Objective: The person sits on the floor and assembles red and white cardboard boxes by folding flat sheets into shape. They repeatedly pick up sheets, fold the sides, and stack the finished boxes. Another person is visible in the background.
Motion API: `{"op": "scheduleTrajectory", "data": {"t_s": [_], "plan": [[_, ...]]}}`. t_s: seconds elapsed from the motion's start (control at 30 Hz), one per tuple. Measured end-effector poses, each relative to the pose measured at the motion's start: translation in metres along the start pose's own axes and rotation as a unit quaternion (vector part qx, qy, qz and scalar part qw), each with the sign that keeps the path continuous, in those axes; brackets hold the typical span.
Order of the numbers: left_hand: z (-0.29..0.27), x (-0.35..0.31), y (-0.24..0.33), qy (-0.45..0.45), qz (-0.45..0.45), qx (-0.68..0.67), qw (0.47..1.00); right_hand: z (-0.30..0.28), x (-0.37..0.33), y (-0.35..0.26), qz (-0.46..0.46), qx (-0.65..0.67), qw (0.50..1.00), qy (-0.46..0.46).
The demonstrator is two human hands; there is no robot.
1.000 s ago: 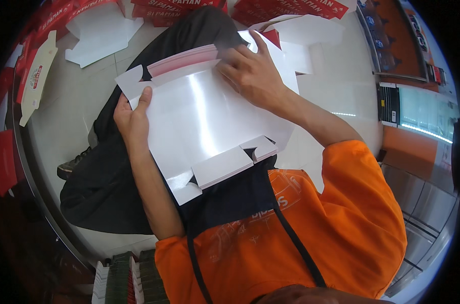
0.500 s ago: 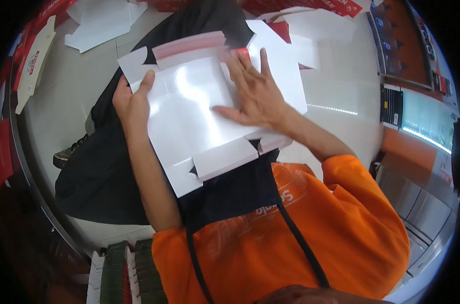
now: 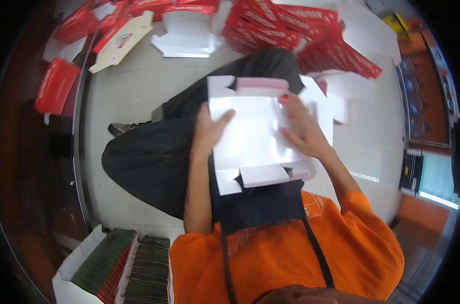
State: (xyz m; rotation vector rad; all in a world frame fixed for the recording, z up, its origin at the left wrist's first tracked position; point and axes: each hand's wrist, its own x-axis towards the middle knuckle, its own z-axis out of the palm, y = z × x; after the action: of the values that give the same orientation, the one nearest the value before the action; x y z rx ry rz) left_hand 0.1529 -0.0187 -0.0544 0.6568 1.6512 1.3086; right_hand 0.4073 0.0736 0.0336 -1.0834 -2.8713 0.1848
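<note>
An unfolded cardboard box (image 3: pixel 250 126), white and glossy on this side, lies across my lap with slotted flaps at its far and near ends. My left hand (image 3: pixel 209 130) grips its left edge, thumb on top and fingers underneath. On the right part of the card rests my right hand (image 3: pixel 306 129), thumb and fingers apart. Motion smears its fingertips, which lie near a crease where a bit of red shows. The far flap (image 3: pixel 263 84) and the near flap (image 3: pixel 264 175) are tilted up from the sheet.
Several red printed boxes (image 3: pixel 260 28) are heaped beyond my knees. A cream flattened carton (image 3: pixel 122 43) and a white unfolded one (image 3: pixel 187 38) lie at far left. A white tray of dark green packets (image 3: pixel 103 261) stands by my left side. Glass-fronted display cases (image 3: pixel 437 175) line the right.
The view has shifted, so the box and my hands appear lower and farther right. My right hand's spread has narrowed near the right-hand crease. My left hand keeps its grip on the left edge.
</note>
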Motion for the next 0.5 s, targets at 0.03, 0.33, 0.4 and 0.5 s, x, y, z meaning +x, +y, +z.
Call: {"op": "scheduleTrajectory", "data": {"t_s": [0.03, 0.33, 0.4, 0.5], "plan": [[-0.002, -0.011, 0.002, -0.002, -0.006, 0.0, 1.0, 0.0, -0.015, 0.02, 0.009, 0.058, 0.997, 0.053], [-0.022, -0.034, 0.021, 0.113, 0.104, -0.014, 0.988, -0.005, -0.074, 0.063, 0.373, 0.465, 0.803, -0.002], [-0.056, -0.013, 0.025, 0.156, 0.156, 0.01, 0.975, -0.023, -0.023, 0.035, 0.28, 0.433, 0.855, 0.053], [-0.127, 0.031, 0.047, 0.264, 0.13, 0.143, 0.945, -0.027, 0.084, 0.003, 0.14, 0.417, 0.893, 0.096]]}}
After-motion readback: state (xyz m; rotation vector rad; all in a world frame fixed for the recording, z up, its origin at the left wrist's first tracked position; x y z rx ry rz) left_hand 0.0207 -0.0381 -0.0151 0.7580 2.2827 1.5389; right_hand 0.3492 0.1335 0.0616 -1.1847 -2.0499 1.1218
